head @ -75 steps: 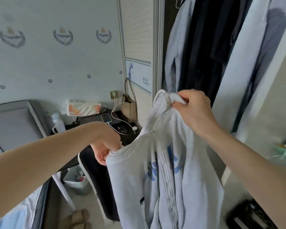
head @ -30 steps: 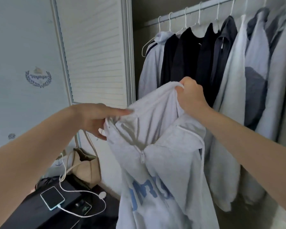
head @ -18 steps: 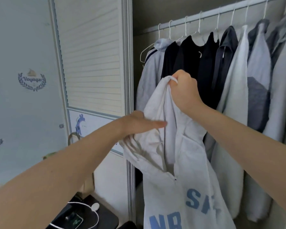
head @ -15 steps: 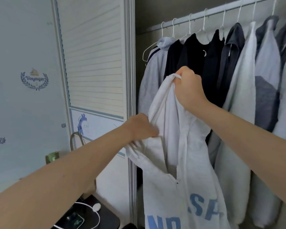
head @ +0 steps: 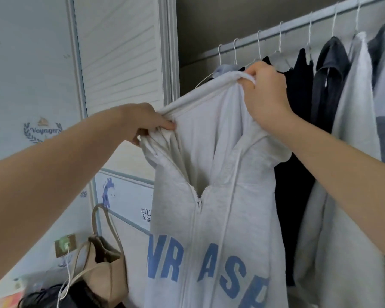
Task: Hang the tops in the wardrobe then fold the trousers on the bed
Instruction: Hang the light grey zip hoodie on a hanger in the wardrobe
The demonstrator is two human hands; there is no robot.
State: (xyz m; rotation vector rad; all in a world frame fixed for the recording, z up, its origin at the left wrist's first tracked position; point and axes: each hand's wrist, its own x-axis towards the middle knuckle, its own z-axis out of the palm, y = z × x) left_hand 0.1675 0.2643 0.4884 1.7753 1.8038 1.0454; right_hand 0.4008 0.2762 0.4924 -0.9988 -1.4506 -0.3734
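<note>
**Grey hoodie held open at the wardrobe rail**

Head view: a light grey zip hoodie (head: 211, 218) with blue lettering is held up at the centre of the frame, just in front of the open wardrobe (head: 209, 23). Its hood edge is stretched taut between the two hands. The left hand (head: 147, 122), at about 9 o'clock from the hood, is closed on a bunched fold of the fabric. The right hand (head: 265, 96), at about 1 o'clock, is curled round the top of the hood rim. The garment seems to be spread this way so that the neck opening is exposed, probably for a hanger; no hanger is seen inside it. The rail (head: 298, 25) runs toward 2 o'clock, carrying hangers with dark and grey tops (head: 329, 85) behind the hoodie. A tan bag (head: 107, 270) hangs at 7 o'clock beside the louvred door (head: 120, 52). Neither trousers nor bed are in view
</note>
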